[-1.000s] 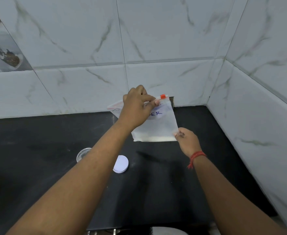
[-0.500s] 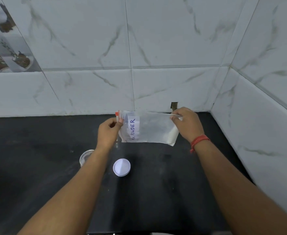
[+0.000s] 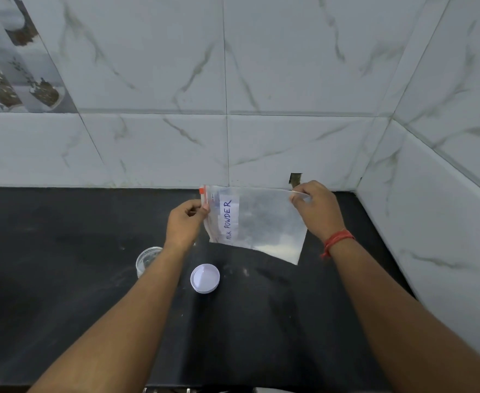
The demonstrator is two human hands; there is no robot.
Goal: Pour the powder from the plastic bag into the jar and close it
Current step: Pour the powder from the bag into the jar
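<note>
My left hand (image 3: 186, 224) and right hand (image 3: 316, 209) still pinch the plastic bag (image 3: 257, 222) sideways; it barely shifted. Jar (image 3: 146, 259) and lid (image 3: 205, 278) stayed on the tabletop (image 3: 63, 251).

— Jar (image 3: 147, 259): only partly seen, right side hidden behind the left forearm; contents impossible to judge through the clear wall.
— And the label (image 3: 229, 219) on the plastic bag (image 3: 261, 222)?
— Reads "POWDER" clearly; first word small and creased, hard to make out. Zip end behind the fingertips of the left hand (image 3: 185, 225), so open or sealed cannot be told.
— Far corner of the bag?
— Covered by the right hand (image 3: 318, 208). Both forearms cut off at the bottom edge.
— Anything else unclear?
— Patterned tiles (image 3: 12, 66) top left, blurred and cropped by the edge. Small dark notch (image 3: 295, 178) in the wall behind the bag, too small to identify. Objects at the bottom edge below the counter (image 3: 63, 279) cropped, unidentifiable.
</note>
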